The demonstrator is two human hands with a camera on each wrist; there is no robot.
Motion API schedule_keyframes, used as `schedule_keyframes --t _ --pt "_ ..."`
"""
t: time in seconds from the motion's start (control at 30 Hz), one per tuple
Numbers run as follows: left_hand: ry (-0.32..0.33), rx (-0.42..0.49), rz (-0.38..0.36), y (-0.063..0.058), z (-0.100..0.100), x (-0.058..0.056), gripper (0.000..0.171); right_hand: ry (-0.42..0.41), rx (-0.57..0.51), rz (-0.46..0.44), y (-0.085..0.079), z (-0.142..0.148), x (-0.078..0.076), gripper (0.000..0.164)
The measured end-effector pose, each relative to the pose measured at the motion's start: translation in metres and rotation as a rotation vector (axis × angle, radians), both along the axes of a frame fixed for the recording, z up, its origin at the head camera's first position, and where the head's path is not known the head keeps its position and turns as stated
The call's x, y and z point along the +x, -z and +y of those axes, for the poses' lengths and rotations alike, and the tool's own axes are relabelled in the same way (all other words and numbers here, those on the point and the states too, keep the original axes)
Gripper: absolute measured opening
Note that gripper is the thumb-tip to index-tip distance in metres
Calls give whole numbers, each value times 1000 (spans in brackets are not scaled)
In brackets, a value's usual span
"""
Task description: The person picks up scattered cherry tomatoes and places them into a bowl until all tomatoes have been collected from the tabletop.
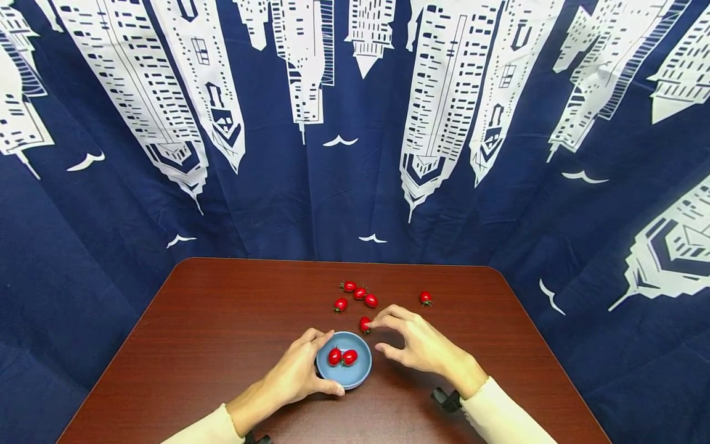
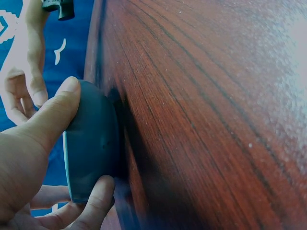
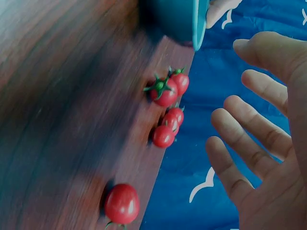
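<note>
A small blue bowl (image 1: 364, 370) stands on the table with two red cherry tomatoes, one on the left (image 1: 335, 356) and one on the right (image 1: 349, 357), lying in it. My left hand (image 1: 296, 370) grips the bowl from its left side, thumb at the near rim and fingers at the far rim. To the right of the bowl my right hand (image 1: 421, 345) hovers with fingers spread and nothing held. Its fingertips are beside a single cherry tomato (image 1: 365, 325) just behind the bowl; the right wrist view shows the fingers (image 3: 235, 127) apart from the tomatoes.
Farther back on the brown table (image 1: 238, 314) lie several more cherry tomatoes, a close row (image 1: 360, 293) and one (image 1: 341, 304) in front of it. Another tomato (image 1: 425, 298) sits alone to the right. Behind the table hangs a blue curtain (image 1: 266, 203) with white buildings.
</note>
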State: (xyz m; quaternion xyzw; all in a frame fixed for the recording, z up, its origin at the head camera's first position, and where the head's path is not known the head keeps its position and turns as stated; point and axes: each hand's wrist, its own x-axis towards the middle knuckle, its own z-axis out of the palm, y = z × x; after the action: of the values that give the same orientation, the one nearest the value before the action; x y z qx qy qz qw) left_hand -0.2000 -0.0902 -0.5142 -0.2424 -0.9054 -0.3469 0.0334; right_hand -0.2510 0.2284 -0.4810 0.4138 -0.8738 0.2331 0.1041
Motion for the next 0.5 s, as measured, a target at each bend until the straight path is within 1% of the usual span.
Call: schedule_keyframes --t 0.2,0.5 --pt "-4 5 -2 2 -1 1 119 62 18 5 3 11 -3 44" --pt "-6 14 -1 2 -1 1 119 133 46 -35 8 32 -12 51"
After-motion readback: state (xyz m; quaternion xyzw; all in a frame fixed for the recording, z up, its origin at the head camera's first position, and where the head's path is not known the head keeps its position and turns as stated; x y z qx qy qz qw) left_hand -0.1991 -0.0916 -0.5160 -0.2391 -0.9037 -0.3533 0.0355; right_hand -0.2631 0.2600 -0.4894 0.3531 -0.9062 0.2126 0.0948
